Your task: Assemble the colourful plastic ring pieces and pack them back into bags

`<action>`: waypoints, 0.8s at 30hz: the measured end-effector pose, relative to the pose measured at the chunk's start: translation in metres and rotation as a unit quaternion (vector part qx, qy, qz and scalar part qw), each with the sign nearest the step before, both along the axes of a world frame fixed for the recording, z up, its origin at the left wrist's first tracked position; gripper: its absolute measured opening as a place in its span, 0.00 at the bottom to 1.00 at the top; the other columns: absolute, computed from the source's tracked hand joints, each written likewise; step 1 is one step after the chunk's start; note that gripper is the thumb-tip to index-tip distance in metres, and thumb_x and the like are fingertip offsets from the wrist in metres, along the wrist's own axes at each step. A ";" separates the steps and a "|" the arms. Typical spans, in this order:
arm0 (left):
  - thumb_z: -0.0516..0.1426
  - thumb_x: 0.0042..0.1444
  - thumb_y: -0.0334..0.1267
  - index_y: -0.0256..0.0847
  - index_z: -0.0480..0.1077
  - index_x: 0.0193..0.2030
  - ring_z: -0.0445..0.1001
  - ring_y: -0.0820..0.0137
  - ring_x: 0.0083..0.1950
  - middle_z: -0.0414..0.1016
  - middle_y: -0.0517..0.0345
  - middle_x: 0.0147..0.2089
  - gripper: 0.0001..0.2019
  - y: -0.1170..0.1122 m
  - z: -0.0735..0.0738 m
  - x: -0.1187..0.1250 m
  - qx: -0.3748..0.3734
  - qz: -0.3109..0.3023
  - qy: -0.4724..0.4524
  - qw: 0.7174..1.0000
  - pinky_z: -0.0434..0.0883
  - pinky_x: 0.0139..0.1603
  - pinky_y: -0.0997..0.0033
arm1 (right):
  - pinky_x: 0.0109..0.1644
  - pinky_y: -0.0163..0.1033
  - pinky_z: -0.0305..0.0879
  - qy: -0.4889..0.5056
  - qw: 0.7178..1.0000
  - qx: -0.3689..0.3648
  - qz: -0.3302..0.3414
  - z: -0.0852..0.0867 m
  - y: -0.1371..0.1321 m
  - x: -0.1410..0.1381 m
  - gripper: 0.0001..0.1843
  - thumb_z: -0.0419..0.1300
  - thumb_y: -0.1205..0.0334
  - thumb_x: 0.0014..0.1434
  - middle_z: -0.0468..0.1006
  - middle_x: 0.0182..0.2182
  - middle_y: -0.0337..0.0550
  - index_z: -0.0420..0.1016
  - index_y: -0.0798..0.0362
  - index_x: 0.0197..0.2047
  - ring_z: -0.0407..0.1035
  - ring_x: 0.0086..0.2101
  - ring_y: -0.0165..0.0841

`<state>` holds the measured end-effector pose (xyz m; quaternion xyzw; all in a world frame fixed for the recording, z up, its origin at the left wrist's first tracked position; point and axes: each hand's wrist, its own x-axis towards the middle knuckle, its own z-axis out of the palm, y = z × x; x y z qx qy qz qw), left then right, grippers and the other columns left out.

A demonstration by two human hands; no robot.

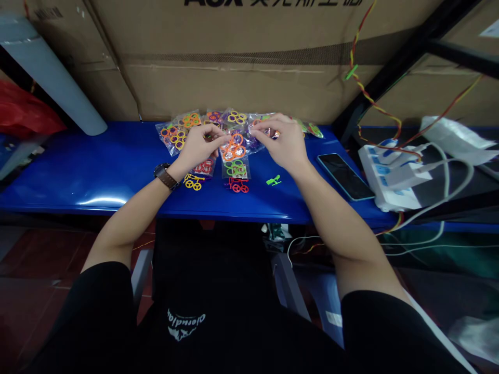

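Left hand (197, 148) and right hand (275, 143) flank one orange-parts bag (233, 150).

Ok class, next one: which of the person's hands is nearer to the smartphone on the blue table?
The right hand: it is to the left of the smartphone, not touching it. The left hand is farther left, with the right hand between it and the smartphone.

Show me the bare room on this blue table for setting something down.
The widest bare patch is the blue table between the grey tube and the left hand. A smaller one lies between the green plastic piece and the phone. The middle, under the right hand, is crowded with packets.
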<state>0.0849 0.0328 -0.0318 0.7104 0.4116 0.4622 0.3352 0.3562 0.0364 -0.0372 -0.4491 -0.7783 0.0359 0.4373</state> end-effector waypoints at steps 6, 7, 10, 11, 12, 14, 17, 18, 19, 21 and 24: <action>0.74 0.66 0.50 0.43 0.77 0.37 0.73 0.75 0.25 0.75 0.64 0.26 0.17 0.002 -0.004 0.002 0.030 0.007 -0.013 0.999 0.70 0.30 0.73 | 0.67 0.61 0.75 0.022 0.999 0.017 0.021 -0.008 0.006 -0.001 0.13 0.69 0.45 0.75 0.92 0.46 0.44 0.92 0.42 0.48 0.84 0.50 0.48; 0.74 0.66 0.51 0.43 0.77 0.37 0.73 0.75 0.25 0.75 0.65 0.25 0.17 0.003 -0.005 0.002 0.033 0.004 -0.018 0.999 0.70 0.30 0.73 | 0.67 0.61 0.75 0.028 0.999 0.025 0.022 -0.009 0.006 -0.001 0.13 0.69 0.45 0.74 0.92 0.46 0.44 0.92 0.41 0.48 0.84 0.50 0.48; 0.74 0.65 0.55 0.43 0.77 0.37 0.71 0.76 0.24 0.73 0.66 0.23 0.19 0.006 -0.008 0.001 0.025 -0.016 -0.046 0.998 0.70 0.30 0.74 | 0.65 0.60 0.76 0.053 0.997 0.047 0.034 -0.012 0.008 -0.001 0.13 0.72 0.44 0.72 0.92 0.47 0.43 0.93 0.41 0.47 0.84 0.51 0.48; 0.74 0.65 0.56 0.43 0.77 0.37 0.71 0.76 0.23 0.73 0.66 0.23 0.20 0.008 -0.009 0.000 0.018 -0.021 -0.056 0.998 0.70 0.29 0.74 | 0.63 0.59 0.77 0.058 0.996 0.045 0.042 -0.012 0.008 -0.001 0.12 0.72 0.44 0.72 0.92 0.46 0.42 0.93 0.41 0.46 0.84 0.50 0.47; 0.75 0.65 0.57 0.43 0.77 0.37 0.70 0.76 0.23 0.73 0.65 0.23 0.21 0.009 -0.010 0.000 0.010 -0.024 -0.064 0.998 0.70 0.29 0.74 | 0.60 0.58 0.78 0.060 0.996 0.040 0.051 -0.011 0.007 -0.001 0.12 0.72 0.45 0.72 0.92 0.44 0.42 0.94 0.41 0.47 0.85 0.47 0.46; 0.75 0.64 0.57 0.44 0.77 0.36 0.70 0.77 0.22 0.74 0.65 0.24 0.21 0.011 -0.011 0.000 -0.004 -0.022 -0.076 0.997 0.70 0.28 0.74 | 0.58 0.57 0.80 0.054 0.996 0.022 0.067 -0.009 0.006 0.001 0.11 0.71 0.46 0.73 0.92 0.41 0.40 0.94 0.40 0.48 0.84 0.43 0.44; 0.75 0.65 0.54 0.43 0.77 0.36 0.70 0.77 0.22 0.74 0.65 0.24 0.20 0.014 -0.012 -0.001 -0.020 -0.015 -0.085 0.996 0.70 0.27 0.74 | 0.61 0.59 0.79 0.045 0.995 0.008 0.088 -0.005 0.004 0.004 0.11 0.70 0.48 0.73 0.93 0.42 0.40 0.94 0.39 0.51 0.85 0.44 0.45; 0.75 0.66 0.53 0.43 0.77 0.36 0.69 0.77 0.22 0.74 0.64 0.24 0.19 0.014 -0.012 -0.002 -0.022 -0.012 -0.085 0.996 0.70 0.27 0.74 | 0.62 0.60 0.79 0.046 0.994 0.002 0.096 -0.004 0.004 0.005 0.11 0.70 0.49 0.73 0.94 0.44 0.40 0.94 0.39 0.51 0.86 0.45 0.45; 0.74 0.67 0.51 0.43 0.78 0.36 0.69 0.77 0.23 0.74 0.64 0.24 0.17 0.015 -0.012 -0.002 -0.024 -0.010 -0.083 0.996 0.71 0.28 0.74 | 0.64 0.60 0.79 0.047 0.993 -0.007 0.104 -0.004 0.004 0.007 0.10 0.71 0.50 0.73 0.94 0.45 0.40 0.94 0.39 0.51 0.86 0.46 0.46; 0.74 0.68 0.49 0.43 0.77 0.36 0.69 0.77 0.23 0.73 0.64 0.25 0.16 0.015 -0.012 -0.003 -0.023 -0.006 -0.077 0.997 0.71 0.28 0.73 | 0.65 0.61 0.79 0.047 0.992 -0.031 0.115 -0.003 0.004 0.009 0.10 0.71 0.52 0.71 0.94 0.46 0.40 0.95 0.40 0.50 0.87 0.47 0.46; 0.73 0.68 0.47 0.43 0.76 0.36 0.70 0.77 0.23 0.73 0.64 0.26 0.16 0.014 -0.010 -0.003 -0.011 0.000 -0.072 0.997 0.71 0.28 0.73 | 0.64 0.60 0.79 0.040 0.991 -0.064 0.115 -0.002 0.004 0.011 0.09 0.72 0.51 0.70 0.94 0.44 0.39 0.95 0.40 0.49 0.86 0.47 0.46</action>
